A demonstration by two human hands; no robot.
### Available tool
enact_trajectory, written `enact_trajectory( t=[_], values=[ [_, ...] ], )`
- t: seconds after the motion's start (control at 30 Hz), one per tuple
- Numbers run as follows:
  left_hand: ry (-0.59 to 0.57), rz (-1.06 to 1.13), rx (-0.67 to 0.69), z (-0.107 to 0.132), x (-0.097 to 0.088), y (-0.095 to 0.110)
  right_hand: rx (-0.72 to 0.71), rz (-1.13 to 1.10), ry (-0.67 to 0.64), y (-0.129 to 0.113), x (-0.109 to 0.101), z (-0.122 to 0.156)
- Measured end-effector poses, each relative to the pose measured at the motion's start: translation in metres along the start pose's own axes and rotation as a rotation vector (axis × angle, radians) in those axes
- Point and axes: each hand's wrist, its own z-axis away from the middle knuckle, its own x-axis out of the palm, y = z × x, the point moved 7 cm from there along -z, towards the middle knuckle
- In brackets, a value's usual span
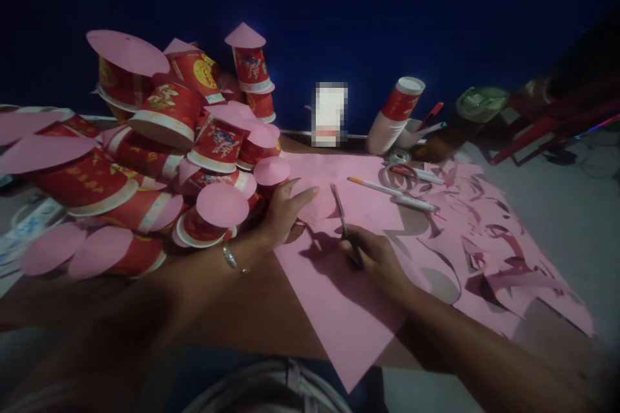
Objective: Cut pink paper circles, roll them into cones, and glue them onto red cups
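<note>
In my right hand [375, 254] is a pair of scissors [339, 203], its blades pointing away from me over pink paper. My left hand [285, 209] grips a rounded piece of pink paper [322, 203] at its left edge, with the thumb on top. The fingers beneath that piece are partly hidden. Scissor tips lie close to the right side of the piece. Under both hands spreads a large pink sheet [339, 284], one corner hanging past the table's near edge.
Red paper cups [167, 112] with pink cone tops are piled at left. A stack of cups [394, 116] stands at the back right. Markers [387, 190] and a tape roll [400, 174] lie on the paper. Cut pink scraps [504, 245] cover the right side.
</note>
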Motion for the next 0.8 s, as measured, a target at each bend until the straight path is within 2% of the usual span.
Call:
enact_trajectory(
  t=[0.13,0.33,0.53,0.8],
  values=[
    [-0.024,-0.051,-0.027,-0.0001,0.0000,-0.0018,0.000,-0.008,0.000,0.0002,-0.0003,0.0011],
    [0.011,-0.052,-0.004,-0.0021,-0.0031,-0.0042,0.007,-0.011,-0.005,0.0024,0.0001,0.0014],
    [-0.105,0.008,-0.031,-0.0016,0.0037,-0.0078,-0.008,-0.010,0.013,0.0015,-0.0008,0.0001],
    [-0.088,0.002,-0.040,-0.0021,0.0025,-0.0071,-0.018,-0.018,-0.005,0.0005,-0.0001,0.0005]
  ],
)
